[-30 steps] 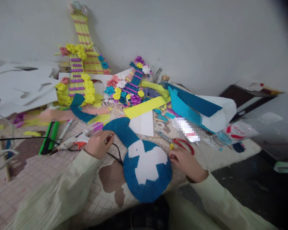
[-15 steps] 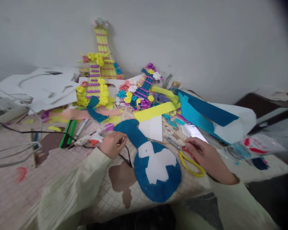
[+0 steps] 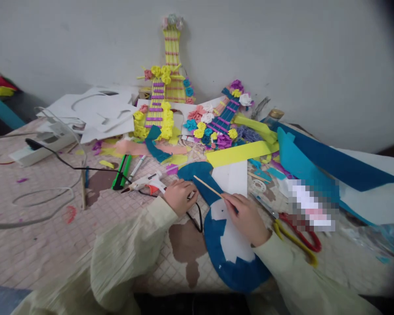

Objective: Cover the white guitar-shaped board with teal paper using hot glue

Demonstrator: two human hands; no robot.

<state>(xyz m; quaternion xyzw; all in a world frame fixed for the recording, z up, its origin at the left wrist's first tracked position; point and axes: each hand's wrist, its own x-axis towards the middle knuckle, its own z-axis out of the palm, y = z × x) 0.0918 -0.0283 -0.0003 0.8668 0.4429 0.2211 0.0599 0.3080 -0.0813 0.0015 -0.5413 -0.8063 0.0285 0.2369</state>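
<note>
A blue guitar-shaped cutout with white patches lies at the table's front edge. My right hand is over its white part, pinching a thin wooden stick by one end; the stick points up and left across the blue neck. My left hand rests left of the neck with curled fingers; what they hold, if anything, is hidden. A white hot glue gun lies just beyond my left hand, and its black cable loops beside it. Scissors with red and yellow handles lie right of my right hand.
Small yellow and blue decorated guitars stand against the wall. Blue crepe paper and a yellow strip lie behind the cutout. A green cutter, a power strip and white card sheets are to the left.
My right hand has left the scissors' side and moved left over the cutout, now with the stick in it. The left hand stays by the neck. The view has shifted left.
</note>
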